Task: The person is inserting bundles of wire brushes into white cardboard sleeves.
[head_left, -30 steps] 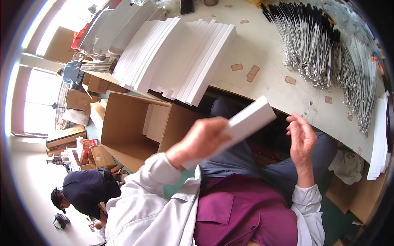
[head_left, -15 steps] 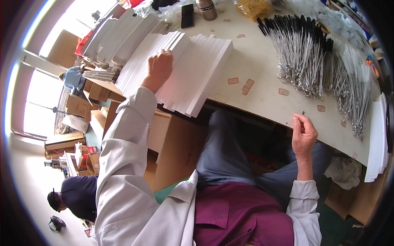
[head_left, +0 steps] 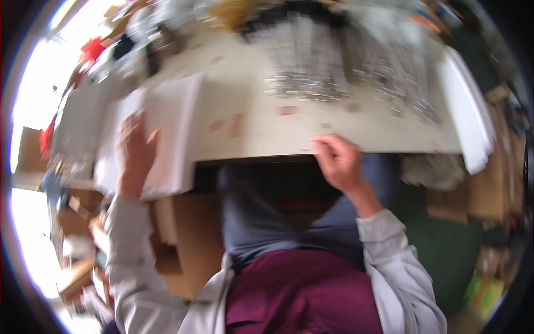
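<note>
My left hand (head_left: 135,149) lies over the stack of long white paper pieces (head_left: 173,122) at the table's left. Its fingers are stretched and its thumb stands apart; blur hides whether the palm touches the paper. My right hand (head_left: 338,164) is at the front edge of the table, fingers curled and pressed toward the thumb. Anything between them is too small or blurred to make out. Beyond it, a pile of thin wire brushes (head_left: 306,55) has black bristles at the far end and wire loops toward me. More wires in clear sleeves (head_left: 392,72) lie to their right.
White sheets (head_left: 466,111) stand at the table's right end. Reddish patches (head_left: 287,111) mark the pale tabletop (head_left: 250,131). A cardboard box (head_left: 197,239) stands below the table at left. Yellow bands (head_left: 231,12) and clear plastic lie at the back.
The view has swung to the right and blurred. My left hand has gone from closed fingers on the white stack to outstretched ones. My right hand remains curled near the table edge.
</note>
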Demonstrator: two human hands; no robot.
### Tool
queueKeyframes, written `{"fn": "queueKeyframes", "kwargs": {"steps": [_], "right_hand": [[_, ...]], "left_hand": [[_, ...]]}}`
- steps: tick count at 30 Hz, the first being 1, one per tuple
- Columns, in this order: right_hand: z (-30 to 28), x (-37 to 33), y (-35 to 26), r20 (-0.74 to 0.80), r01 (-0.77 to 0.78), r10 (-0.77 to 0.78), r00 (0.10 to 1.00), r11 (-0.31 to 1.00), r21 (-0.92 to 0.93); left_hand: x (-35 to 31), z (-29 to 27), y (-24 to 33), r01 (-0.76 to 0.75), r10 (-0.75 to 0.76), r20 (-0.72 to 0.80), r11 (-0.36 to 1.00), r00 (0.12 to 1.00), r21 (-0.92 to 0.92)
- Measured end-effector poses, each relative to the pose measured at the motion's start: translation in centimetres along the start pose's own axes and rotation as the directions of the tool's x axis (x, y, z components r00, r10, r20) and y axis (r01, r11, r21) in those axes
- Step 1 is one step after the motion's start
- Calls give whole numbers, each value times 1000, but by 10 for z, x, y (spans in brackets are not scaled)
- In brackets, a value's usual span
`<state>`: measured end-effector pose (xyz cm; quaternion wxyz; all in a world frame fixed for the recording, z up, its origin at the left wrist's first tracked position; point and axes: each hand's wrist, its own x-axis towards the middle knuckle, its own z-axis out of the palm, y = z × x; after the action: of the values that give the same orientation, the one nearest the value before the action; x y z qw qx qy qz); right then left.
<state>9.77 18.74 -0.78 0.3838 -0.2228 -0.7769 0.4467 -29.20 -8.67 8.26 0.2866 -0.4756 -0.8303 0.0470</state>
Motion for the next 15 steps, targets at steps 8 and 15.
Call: {"fn": "queueKeyframes", "kwargs": {"steps": [8, 15], "right_hand": [[-105, -4, 1, -232, 143, -214, 949, 946, -290], [-316, -21, 60, -445, -431, -19, 895, 216, -876]], "left_hand": [[35, -78, 192, 34, 120, 164, 698, 979, -715], [37, 41, 229, -20, -48, -86, 754, 995, -656]]}}
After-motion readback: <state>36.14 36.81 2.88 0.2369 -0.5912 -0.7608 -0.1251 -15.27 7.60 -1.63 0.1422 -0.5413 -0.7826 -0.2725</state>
